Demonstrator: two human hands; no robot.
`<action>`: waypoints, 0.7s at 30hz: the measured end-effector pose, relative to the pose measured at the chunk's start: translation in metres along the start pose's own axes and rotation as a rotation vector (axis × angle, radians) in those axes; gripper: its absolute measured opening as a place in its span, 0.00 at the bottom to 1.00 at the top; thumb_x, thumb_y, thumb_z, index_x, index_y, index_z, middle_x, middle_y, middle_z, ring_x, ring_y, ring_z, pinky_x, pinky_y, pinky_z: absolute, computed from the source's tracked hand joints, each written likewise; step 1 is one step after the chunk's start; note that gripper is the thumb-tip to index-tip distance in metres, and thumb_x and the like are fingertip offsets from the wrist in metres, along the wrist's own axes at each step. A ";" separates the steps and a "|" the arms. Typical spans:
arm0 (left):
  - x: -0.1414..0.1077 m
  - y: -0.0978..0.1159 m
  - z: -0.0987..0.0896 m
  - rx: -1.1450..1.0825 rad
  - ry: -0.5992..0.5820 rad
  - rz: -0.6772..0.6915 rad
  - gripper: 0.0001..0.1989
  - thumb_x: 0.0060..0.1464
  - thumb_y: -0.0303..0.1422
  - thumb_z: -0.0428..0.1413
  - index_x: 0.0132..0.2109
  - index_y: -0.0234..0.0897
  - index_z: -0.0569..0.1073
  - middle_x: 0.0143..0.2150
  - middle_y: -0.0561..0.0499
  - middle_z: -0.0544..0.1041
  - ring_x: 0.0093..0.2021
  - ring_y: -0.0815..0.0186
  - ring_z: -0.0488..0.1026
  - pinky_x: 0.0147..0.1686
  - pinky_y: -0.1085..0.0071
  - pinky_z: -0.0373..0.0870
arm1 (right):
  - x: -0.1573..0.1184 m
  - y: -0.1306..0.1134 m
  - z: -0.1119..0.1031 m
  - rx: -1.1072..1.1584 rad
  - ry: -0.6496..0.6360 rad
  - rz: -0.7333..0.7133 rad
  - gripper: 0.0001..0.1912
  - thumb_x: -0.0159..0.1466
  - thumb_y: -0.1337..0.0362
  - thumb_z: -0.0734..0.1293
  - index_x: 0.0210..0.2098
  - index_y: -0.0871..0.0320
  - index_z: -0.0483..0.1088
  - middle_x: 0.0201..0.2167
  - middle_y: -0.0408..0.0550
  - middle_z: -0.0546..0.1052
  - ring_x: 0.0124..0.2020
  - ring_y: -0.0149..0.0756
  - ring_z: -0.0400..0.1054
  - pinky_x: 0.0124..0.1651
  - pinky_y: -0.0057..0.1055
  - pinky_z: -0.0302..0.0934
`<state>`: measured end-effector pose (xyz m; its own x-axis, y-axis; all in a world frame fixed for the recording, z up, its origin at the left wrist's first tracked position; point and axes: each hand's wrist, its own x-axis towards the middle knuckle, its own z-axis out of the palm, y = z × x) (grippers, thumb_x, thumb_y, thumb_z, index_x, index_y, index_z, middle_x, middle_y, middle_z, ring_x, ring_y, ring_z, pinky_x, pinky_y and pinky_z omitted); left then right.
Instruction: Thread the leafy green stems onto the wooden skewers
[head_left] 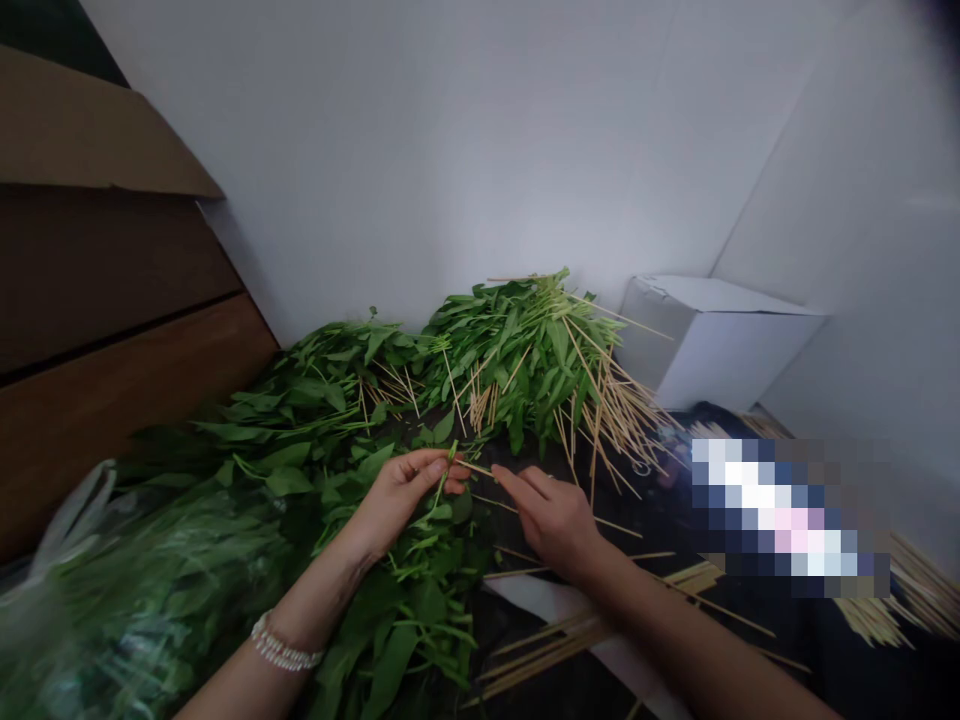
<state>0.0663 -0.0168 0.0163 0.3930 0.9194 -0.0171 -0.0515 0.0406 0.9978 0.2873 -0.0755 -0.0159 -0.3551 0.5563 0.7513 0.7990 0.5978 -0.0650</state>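
My left hand [409, 492], with a beaded bracelet on the wrist, pinches a green stem [452, 452] between thumb and fingers. Just right of it, my right hand [551, 515] holds a thin wooden stick [475, 467], whose far end meets the stem at my left fingertips. Loose leafy greens [427, 600] lie under and below my left hand. Behind both hands sits a pile of greens [517, 340] with many sticks [626, 400] poking out on its right side.
More loose sticks [547, 640] lie on the dark surface at the lower right, near a blurred-out bright patch. A white box [739, 350] stands back right. Bagged greens [150, 590] fill the lower left, beside brown cardboard [112, 400]. A pale wall rises behind.
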 end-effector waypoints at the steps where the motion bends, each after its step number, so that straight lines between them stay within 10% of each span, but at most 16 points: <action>1: 0.000 0.000 0.001 0.007 0.003 0.001 0.16 0.53 0.40 0.61 0.44 0.33 0.78 0.41 0.42 0.82 0.35 0.62 0.78 0.42 0.65 0.73 | 0.000 0.000 -0.001 -0.004 -0.005 0.001 0.19 0.67 0.73 0.55 0.54 0.63 0.68 0.30 0.47 0.73 0.29 0.30 0.68 0.30 0.25 0.60; 21: -0.002 0.002 0.006 0.077 0.025 0.003 0.17 0.51 0.43 0.61 0.41 0.33 0.78 0.39 0.43 0.82 0.34 0.62 0.79 0.42 0.64 0.74 | 0.000 -0.002 0.000 -0.024 -0.041 0.021 0.19 0.68 0.72 0.55 0.54 0.62 0.69 0.29 0.47 0.73 0.29 0.29 0.67 0.30 0.23 0.59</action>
<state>0.0708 -0.0203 0.0188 0.3696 0.9291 -0.0144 0.0183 0.0082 0.9998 0.2854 -0.0767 -0.0162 -0.3576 0.5923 0.7220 0.8178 0.5719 -0.0641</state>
